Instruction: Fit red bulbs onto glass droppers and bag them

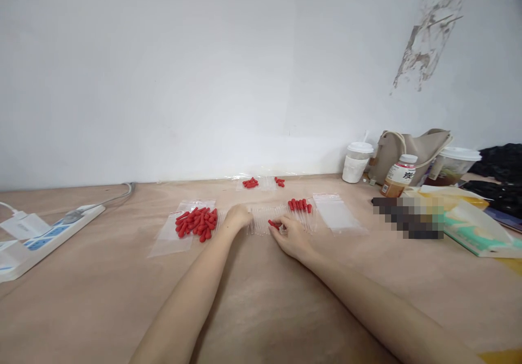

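A row of thin clear tubes (263,220) lies on the brown table covering in front of me. My right hand (292,238) pinches a red rubber bulb (273,224) between thumb and fingers, above the right part of the row. My left hand (240,216) is curled over the tubes' left part; its fingertips and anything in them are hidden. Several red bulbs (299,205) sit lined up at the tubes' far right ends. Beside my left hand, a heap of red bulbs (198,222) rests on a clear plastic bag (165,239).
Another clear bag (336,211) lies flat on the right. Against the wall are more red bulbs (250,183) on plastic film. A power strip (61,233) stands at left. At right are a white cup (357,162), a bottle (399,176), a beige bag (420,146) and a tissue pack (477,228).
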Demonstrator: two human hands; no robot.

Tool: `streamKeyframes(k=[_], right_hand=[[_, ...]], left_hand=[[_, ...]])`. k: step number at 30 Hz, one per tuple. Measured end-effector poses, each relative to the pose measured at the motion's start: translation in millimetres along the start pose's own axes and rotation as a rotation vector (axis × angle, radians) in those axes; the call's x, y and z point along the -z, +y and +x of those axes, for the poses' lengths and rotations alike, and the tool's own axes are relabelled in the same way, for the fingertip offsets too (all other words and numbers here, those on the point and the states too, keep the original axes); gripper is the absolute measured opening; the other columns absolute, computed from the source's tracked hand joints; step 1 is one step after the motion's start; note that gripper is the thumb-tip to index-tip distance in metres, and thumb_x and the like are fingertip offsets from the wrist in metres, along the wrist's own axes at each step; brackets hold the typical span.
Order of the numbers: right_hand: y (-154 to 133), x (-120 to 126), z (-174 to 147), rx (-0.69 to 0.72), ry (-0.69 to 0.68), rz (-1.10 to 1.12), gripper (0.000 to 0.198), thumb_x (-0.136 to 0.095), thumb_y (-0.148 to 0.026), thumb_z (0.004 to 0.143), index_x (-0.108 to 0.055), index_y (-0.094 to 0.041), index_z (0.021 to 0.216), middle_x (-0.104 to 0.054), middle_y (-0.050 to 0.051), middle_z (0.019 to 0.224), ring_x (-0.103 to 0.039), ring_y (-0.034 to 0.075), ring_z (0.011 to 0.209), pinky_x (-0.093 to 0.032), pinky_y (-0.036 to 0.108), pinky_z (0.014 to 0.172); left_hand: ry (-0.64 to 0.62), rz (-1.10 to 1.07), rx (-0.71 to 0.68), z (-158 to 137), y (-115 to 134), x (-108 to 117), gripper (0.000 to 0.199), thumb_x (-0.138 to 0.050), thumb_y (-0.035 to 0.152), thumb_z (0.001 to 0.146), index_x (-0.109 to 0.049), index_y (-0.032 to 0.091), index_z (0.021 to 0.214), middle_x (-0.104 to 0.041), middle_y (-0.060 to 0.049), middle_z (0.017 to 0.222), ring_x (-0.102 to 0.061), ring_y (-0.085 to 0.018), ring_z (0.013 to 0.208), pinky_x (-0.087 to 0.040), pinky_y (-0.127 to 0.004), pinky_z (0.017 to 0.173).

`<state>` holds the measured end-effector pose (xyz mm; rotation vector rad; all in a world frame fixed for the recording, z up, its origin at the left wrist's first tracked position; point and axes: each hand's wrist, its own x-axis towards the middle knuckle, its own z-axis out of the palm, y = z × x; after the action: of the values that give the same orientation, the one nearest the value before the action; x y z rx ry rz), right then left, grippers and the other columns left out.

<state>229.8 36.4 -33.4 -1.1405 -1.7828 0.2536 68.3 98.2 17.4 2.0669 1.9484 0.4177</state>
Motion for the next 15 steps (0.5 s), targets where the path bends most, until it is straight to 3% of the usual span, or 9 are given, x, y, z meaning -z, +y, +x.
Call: streamKeyframes(k=[3,6,8,9,11,15], right_hand=[[-0.2,4.6,-3.7,-0.005,0.048,0.049,0.013,-0.05,-0.026,0.076,-0.06,-0.017,0.079,-0.06,0.003,0.074,-0.054,0.014,0.067,-0.042,0.026,0.061],[-2.4,8.4,-7.0,0.002,-0.006,0.085,0.015,-0.052,-0.029,0.077,-0.06,-0.018,0.082,-0.061,0.002,0.071,-0.053,0.013,0.063,-0.042,0.026,0.058],[-5.1,8.2,-8.7,0.043,-0.06,0.101,0.017,-0.052,-0.03,0.077,-0.06,-0.018,0.086,-0.061,0.002,0.073,-0.054,0.013,0.064,-0.043,0.026,0.059],[-6.8,7.3,-9.5,0.07,-0.086,0.11,0.017,-0.052,-0.03,0.078,-0.06,-0.019,0.088,-0.061,0.002,0.075,-0.054,0.013,0.066,-0.043,0.026,0.061],[-10.3,5.0,-11.2,0.132,-0.135,0.128,0.017,-0.05,-0.028,0.079,-0.06,-0.02,0.09,-0.06,0.003,0.079,-0.054,0.013,0.071,-0.044,0.027,0.066],[-14.4,2.5,-14.1,0.204,-0.185,0.148,0.016,-0.047,-0.024,0.081,-0.06,-0.022,0.09,-0.058,0.003,0.085,-0.054,0.013,0.078,-0.044,0.027,0.073]], left_hand=[[0.078,0.019,-0.165,-23.6,-8.1,6.4,0.018,-0.044,0.023,0.084,-0.057,0.01,0.085,-0.062,-0.012,0.082,-0.059,-0.024,0.079,-0.041,-0.031,0.067],[0.11,0.0,-0.373,-57.0,-26.1,3.3,0.016,-0.039,0.025,0.087,-0.052,0.018,0.093,-0.063,-0.004,0.082,-0.057,-0.018,0.078,-0.04,-0.027,0.069],[0.263,-0.042,-0.683,-75.9,-40.4,-3.5,0.016,-0.039,0.022,0.087,-0.053,0.018,0.092,-0.063,-0.004,0.085,-0.056,-0.018,0.08,-0.039,-0.03,0.073],[0.304,-0.037,-0.758,-82.5,-46.7,-7.3,0.016,-0.04,0.021,0.087,-0.054,0.018,0.095,-0.063,-0.005,0.086,-0.055,-0.018,0.08,-0.038,-0.031,0.074],[0.359,-0.031,-0.82,-89.8,-55.7,-13.9,0.017,-0.04,0.02,0.087,-0.055,0.018,0.096,-0.063,-0.004,0.084,-0.055,-0.017,0.079,-0.037,-0.031,0.074],[0.396,-0.045,-0.778,-89.1,-59.2,-19.8,0.016,-0.042,0.02,0.087,-0.056,0.018,0.093,-0.062,-0.003,0.081,-0.055,-0.016,0.077,-0.036,-0.03,0.072]])
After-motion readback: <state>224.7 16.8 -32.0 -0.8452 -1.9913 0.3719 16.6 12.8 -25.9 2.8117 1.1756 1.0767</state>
